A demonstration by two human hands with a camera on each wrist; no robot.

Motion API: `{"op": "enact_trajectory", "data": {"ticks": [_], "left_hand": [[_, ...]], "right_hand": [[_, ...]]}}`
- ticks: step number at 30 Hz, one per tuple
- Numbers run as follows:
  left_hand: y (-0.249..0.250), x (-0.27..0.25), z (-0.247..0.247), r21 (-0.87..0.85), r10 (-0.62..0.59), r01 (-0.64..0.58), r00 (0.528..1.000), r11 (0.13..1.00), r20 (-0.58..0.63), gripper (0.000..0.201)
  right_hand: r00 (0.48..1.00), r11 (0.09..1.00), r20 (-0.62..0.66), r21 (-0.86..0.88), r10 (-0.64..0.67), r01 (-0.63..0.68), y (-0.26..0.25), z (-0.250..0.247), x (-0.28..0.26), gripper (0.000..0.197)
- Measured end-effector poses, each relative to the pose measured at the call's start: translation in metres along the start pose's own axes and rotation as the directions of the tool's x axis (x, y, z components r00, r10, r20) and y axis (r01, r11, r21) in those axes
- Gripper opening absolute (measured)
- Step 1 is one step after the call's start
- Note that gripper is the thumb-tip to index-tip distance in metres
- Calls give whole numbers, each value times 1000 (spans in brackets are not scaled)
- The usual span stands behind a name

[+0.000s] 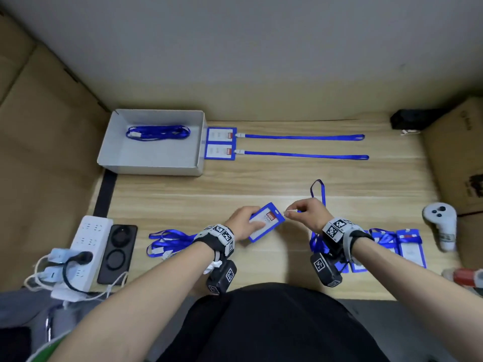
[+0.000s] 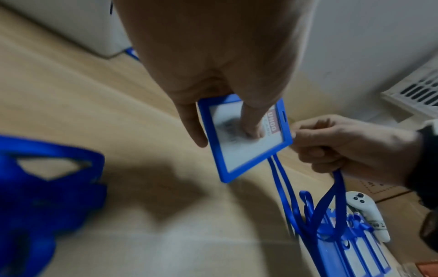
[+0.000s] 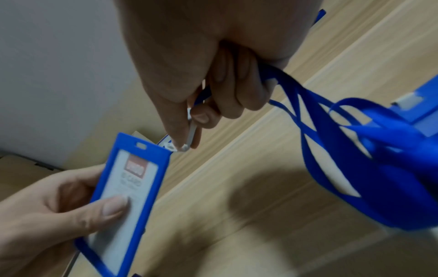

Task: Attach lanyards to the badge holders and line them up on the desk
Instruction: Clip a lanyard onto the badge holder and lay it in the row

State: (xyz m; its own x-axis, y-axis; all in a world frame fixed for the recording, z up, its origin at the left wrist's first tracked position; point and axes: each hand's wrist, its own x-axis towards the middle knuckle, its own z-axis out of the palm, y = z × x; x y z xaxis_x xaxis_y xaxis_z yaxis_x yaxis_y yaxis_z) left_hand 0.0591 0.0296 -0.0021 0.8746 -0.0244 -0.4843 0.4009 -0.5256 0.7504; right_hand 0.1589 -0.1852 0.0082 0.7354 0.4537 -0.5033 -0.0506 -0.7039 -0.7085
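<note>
The pale wooden desk (image 1: pixel 261 184) bore a white box (image 1: pixel 156 168), two finished badges (image 1: pixel 220 143), loose lanyards (image 1: pixel 170 241), spare holders (image 1: pixel 410 246), a power strip (image 1: pixel 88 236) and a controller (image 1: pixel 441 226)

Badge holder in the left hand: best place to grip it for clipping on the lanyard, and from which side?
Grip the badge holder by its lower half, coming from the end opposite the slot, thumb on the clear face, as the left hand does. That leaves the slotted end free for the white clip pinched by the right hand.

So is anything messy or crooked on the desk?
A bit. The spare badge holders by the right hand lie under tangled blue lanyards. The two finished badges look neatly lined up.
</note>
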Motion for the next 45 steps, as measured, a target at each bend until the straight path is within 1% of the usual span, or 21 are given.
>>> {"op": "enact_trajectory", "data": {"ticks": [3, 5, 7, 9, 14, 17, 20, 23, 26, 30, 33, 37, 42, 45], "left_hand": [[9, -4, -24, 44, 29, -33, 996, 998, 87, 15], [13, -6, -36, 76, 39, -48, 993, 996, 113, 19], [16, -8, -45, 100, 36, -44, 995, 994, 88, 22], [19, -8, -51, 82, 19, -23, 998, 996, 57, 23], [27, -7, -57, 82, -10, 4, 998, 997, 64, 24], [32, -4, -60, 120, -24, 19, 999, 993, 36, 19], [34, 0, -64, 161, -46, 42, 999, 986, 23, 21], [36, 2, -67, 181, -52, 51, 999, 982, 4, 24], [38, 1, -70, 187, -50, 49, 999, 981, 1, 24], [41, 1, -71, 216, -42, 43, 999, 975, -11, 20], [43, 3, -74, 253, -45, 56, 998, 966, -48, 19], [39, 4, -79, 292, -66, 82, 996, 953, -63, 19], [34, 4, -82, 297, -85, 97, 995, 950, -53, 20], [29, 6, -86, 243, -103, 116, 993, 963, -65, 23]], "right_hand": [[998, 998, 43, 32, -51, 50, -13, 1, 3, 10], [994, 994, 59, 73, -88, 84, -23, 0, 4, 8], [992, 988, 68, 120, -110, 102, -33, -1, 3, 7], [989, 981, 76, 157, -126, 113, -41, -3, 1, 7], [986, 978, 88, 168, -139, 123, -50, -8, 0, 9], [987, 969, 74, 215, -142, 124, -53, -12, 0, 11], [987, 963, 62, 238, -145, 127, -56, -16, -3, 11], [984, 964, 129, 250, -120, 85, -56, -18, -3, 13], [981, 969, 174, 245, -82, 37, -57, -19, -4, 26], [975, 976, 174, 193, -136, 102, -60, -14, -5, 15], [975, 964, 145, 233, -167, 130, -60, -9, -3, 7], [977, 957, 152, 269, -152, 107, -59, -3, -2, 17], [981, 964, 119, 238, -154, 122, -60, 9, 7, 12], [983, 959, 105, 256, -149, 118, -65, 12, 14, 11]]}}
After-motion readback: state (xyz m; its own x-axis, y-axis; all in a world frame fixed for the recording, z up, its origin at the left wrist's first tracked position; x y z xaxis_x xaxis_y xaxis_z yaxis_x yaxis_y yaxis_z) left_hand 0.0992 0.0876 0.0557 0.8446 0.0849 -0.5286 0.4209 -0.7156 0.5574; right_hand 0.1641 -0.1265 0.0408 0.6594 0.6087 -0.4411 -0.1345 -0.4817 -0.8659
